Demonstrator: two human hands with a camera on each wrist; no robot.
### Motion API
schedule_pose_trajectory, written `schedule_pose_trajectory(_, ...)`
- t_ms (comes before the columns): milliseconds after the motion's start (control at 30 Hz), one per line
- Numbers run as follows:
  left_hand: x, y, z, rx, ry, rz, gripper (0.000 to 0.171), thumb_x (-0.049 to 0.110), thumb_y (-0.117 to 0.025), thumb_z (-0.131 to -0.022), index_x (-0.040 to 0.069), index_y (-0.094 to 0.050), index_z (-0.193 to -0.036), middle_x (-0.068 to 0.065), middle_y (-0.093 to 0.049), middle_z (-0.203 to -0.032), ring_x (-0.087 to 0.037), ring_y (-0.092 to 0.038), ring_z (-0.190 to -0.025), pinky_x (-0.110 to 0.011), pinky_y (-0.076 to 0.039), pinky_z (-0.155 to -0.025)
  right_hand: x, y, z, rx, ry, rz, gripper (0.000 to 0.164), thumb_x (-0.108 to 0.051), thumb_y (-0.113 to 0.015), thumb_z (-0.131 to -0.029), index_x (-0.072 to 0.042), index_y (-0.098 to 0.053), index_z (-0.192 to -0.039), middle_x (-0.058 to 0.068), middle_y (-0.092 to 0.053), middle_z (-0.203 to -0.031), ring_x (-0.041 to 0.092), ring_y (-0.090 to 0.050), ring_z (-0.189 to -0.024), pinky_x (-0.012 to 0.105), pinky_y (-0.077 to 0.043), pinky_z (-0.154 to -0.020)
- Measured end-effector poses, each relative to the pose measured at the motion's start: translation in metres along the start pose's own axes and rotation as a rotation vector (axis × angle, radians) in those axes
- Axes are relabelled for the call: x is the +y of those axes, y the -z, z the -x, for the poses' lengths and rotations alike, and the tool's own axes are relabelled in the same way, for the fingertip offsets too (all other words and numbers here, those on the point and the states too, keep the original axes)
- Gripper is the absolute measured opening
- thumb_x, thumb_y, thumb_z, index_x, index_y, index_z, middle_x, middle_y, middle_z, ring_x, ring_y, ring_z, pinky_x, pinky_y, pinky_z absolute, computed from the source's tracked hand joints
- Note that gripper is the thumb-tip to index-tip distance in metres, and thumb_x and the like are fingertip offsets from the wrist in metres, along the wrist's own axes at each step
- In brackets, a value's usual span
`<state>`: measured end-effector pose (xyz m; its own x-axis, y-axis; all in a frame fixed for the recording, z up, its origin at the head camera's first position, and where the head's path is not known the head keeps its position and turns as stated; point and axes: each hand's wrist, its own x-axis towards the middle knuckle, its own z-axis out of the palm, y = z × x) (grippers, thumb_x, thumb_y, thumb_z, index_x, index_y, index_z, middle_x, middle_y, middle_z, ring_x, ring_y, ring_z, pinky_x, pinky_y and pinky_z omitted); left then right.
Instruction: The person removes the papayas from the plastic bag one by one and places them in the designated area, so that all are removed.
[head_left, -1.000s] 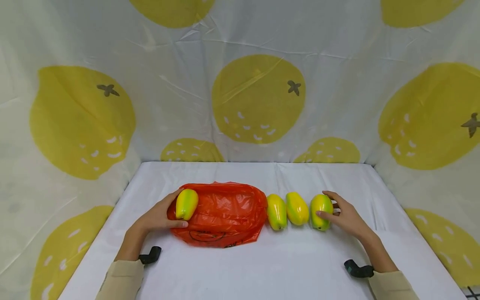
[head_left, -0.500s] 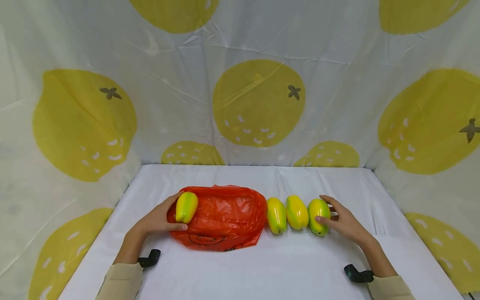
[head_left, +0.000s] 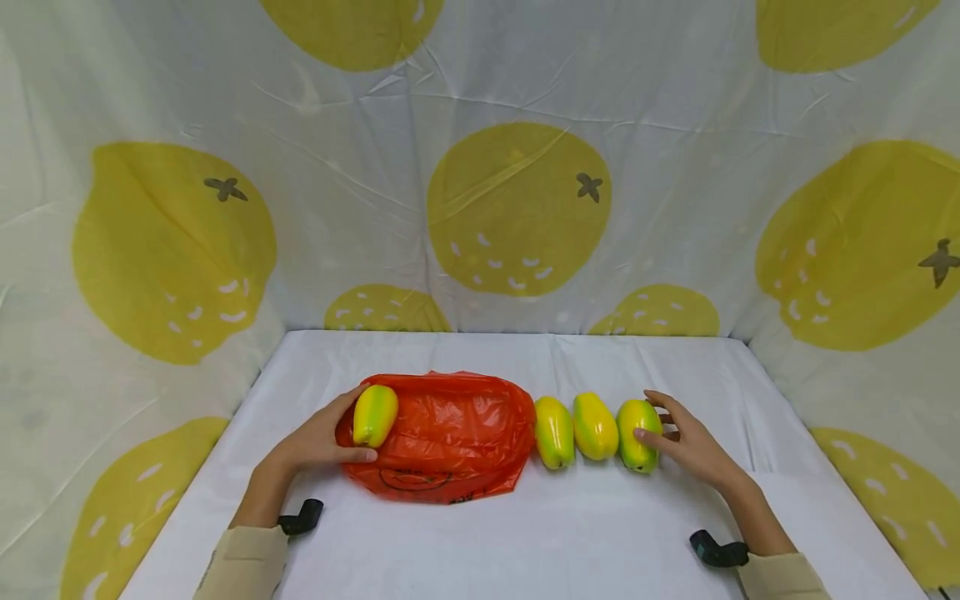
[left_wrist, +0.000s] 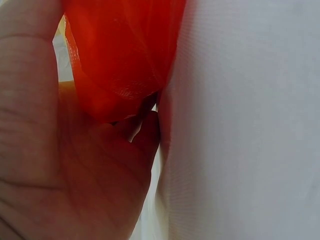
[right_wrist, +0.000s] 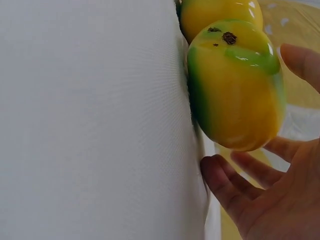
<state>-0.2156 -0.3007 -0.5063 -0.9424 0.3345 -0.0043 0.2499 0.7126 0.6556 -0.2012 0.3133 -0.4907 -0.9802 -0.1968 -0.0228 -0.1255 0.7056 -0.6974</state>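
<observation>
A red plastic bag (head_left: 457,425) lies open on the white table, with one yellow-green mango-like fruit (head_left: 375,415) at its left end. My left hand (head_left: 318,433) holds that end, its thumb along the front and its fingers behind. The left wrist view shows the red film inside the hand's curve; the fruit is hidden there. Right of the bag stand three similar fruits in a row: a left one (head_left: 554,433), a middle one (head_left: 596,427) and a right one (head_left: 639,435). Around the right one my right hand (head_left: 693,442) is spread, thumb apart from it in the right wrist view.
A white cloth covers the table (head_left: 495,550). Behind and on both sides hangs a pale curtain (head_left: 675,225) printed with large yellow fruits. Each wrist bears a black camera mount, one on the left (head_left: 302,517) and one on the right (head_left: 717,550).
Over the last second the right fruit has shifted slightly left, closer to the middle one, along with my right hand. My left hand and the bag stay in place. The head view has tilted slightly.
</observation>
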Motion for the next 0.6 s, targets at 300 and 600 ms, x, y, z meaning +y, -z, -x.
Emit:
schedule_pose_trajectory(300,0.001,0.0,0.002,-0.002,0.007,-0.004,0.118,0.054,-0.087,-0.074,0.011,-0.024,-0.163,-0.017,-0.038,-0.161,-0.042,-0.04,-0.144,-0.07,-0.037,-0.114,-0.001,0.007,0.0,0.041,0.048,-0.022,0.071,-0.042,-0.057,-0.104,-0.005,-0.03,-0.158,0.023,-0.039,-0.157,0.044,-0.047,-0.135,0.066,-0.045,-0.108)
schedule_pose_trajectory(600,0.002,0.001,0.002,0.003,0.008,-0.022,0.118,0.055,-0.087,-0.073,0.01,-0.025,-0.163,-0.018,-0.038,-0.161,-0.043,-0.04,-0.144,-0.071,-0.036,-0.114,-0.005,0.011,-0.004,0.085,0.042,-0.042,0.073,-0.043,-0.056,-0.104,-0.004,-0.028,-0.159,0.025,-0.034,-0.16,0.046,-0.041,-0.138,0.068,-0.042,-0.11)
